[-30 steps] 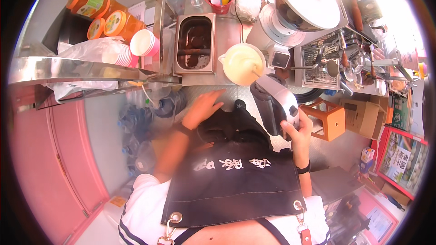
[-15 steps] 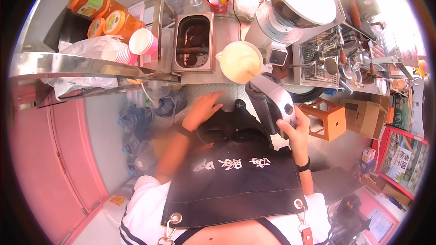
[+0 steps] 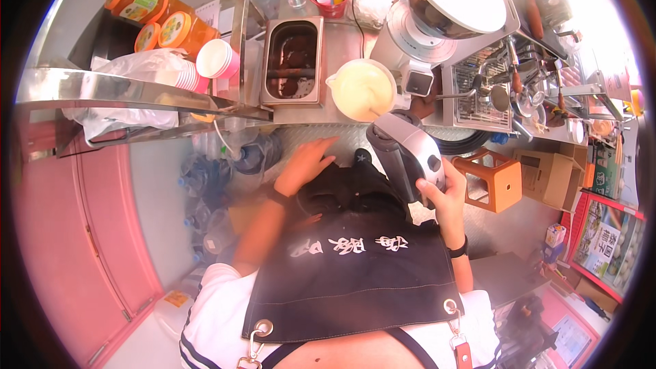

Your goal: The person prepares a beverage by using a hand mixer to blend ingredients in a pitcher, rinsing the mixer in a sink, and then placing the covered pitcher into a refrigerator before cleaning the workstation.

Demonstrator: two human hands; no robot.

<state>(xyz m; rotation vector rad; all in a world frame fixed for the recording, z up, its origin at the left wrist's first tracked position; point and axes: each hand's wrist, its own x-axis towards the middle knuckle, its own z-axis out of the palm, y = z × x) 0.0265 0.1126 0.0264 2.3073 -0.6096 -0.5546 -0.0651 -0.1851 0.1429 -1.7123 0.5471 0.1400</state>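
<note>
My right hand [image 3: 445, 199] is wrapped round a silver-and-black electric hand mixer [image 3: 408, 150], held tilted at the counter's front edge. A thin metal shaft runs from the mixer's head into a white jug [image 3: 331, 83] of pale yellow creamy mixture [image 3: 362, 87]; the submerged end is hidden. Swirls mark the mixture's surface. My left hand [image 3: 305, 164] is open in the air, with its fingers stretched towards the counter and nothing in it. It stays apart from the jug, in front of a steel pan [image 3: 318, 61] with dark residue.
A steel rack [image 3: 137, 85] on the left bears orange-lidded jars [image 3: 184, 31] and paper cups [image 3: 217, 60]. Right of the jug are a white appliance [image 3: 393, 51] and a wire basket of utensils [image 3: 478, 106]. An orange stool [image 3: 506, 178] and large water bottles [image 3: 260, 154] stand below.
The view has shifted slightly. The mixer's head sits a little further left, and the swirls in the mixture look different. My left hand has hardly moved.
</note>
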